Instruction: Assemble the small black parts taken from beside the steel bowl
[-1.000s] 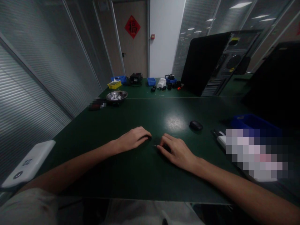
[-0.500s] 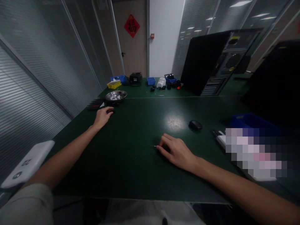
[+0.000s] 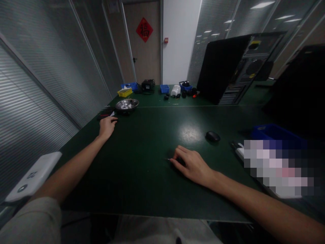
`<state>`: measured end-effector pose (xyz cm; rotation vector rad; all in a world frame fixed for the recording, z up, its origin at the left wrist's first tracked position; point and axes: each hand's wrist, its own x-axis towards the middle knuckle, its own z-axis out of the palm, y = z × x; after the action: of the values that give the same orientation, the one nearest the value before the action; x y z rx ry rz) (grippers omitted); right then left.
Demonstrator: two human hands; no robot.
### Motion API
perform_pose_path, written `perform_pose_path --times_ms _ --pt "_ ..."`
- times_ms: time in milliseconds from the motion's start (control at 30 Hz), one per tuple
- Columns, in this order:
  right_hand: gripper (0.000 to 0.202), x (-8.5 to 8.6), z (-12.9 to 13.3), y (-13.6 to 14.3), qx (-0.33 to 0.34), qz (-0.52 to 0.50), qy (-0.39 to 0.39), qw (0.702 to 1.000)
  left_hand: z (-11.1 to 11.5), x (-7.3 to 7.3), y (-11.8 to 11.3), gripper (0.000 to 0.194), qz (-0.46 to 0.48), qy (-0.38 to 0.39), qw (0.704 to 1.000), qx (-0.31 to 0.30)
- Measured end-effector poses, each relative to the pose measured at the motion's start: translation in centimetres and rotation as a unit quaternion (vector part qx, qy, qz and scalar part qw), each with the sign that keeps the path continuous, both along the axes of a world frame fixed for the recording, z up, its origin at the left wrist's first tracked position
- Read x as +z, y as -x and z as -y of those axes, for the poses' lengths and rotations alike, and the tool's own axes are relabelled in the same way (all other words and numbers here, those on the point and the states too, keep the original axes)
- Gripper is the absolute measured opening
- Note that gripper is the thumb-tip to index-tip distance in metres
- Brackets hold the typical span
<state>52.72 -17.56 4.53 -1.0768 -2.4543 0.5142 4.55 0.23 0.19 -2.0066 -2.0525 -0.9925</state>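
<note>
My right hand (image 3: 191,166) rests low over the dark green table (image 3: 142,142), thumb and forefinger pinched on a thin metal pin (image 3: 168,159) whose tip points left. Reaching out at the far left, my left hand (image 3: 107,128) has its fingers curled together beside a black box (image 3: 106,112) that is partly blurred out. Something dark seems to be at the left fingertips, too small to name. Just beyond that hand stands a round steel bowl (image 3: 127,105) with small pale pieces in it.
A black computer mouse (image 3: 212,136) lies right of my right hand. Further right are a blue tray (image 3: 276,132) and a blurred-out white object. A computer tower (image 3: 228,67) stands at the back right. Small blue bins (image 3: 164,89) and a yellow bin (image 3: 125,92) line the far end. A white device (image 3: 34,176) sits at the left edge.
My left hand has moved slightly left, toward the black box, and its thumb and fingers are closer together. The right hand keeps its place and its pinch on the pin.
</note>
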Motion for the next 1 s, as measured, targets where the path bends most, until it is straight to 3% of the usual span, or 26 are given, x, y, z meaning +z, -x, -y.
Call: perform_pose_path --times_ms 700,1000 --pt "0.015 -0.05 -0.06 0.05 0.005 0.003 -0.004 1.000 0.82 0.64 -0.39 0.037 -0.049 0.036 0.998 0.016" --pt "0.015 -0.07 -0.07 0.01 0.002 0.004 -0.006 1.000 0.41 0.67 -0.68 0.034 -0.003 0.031 0.999 0.030"
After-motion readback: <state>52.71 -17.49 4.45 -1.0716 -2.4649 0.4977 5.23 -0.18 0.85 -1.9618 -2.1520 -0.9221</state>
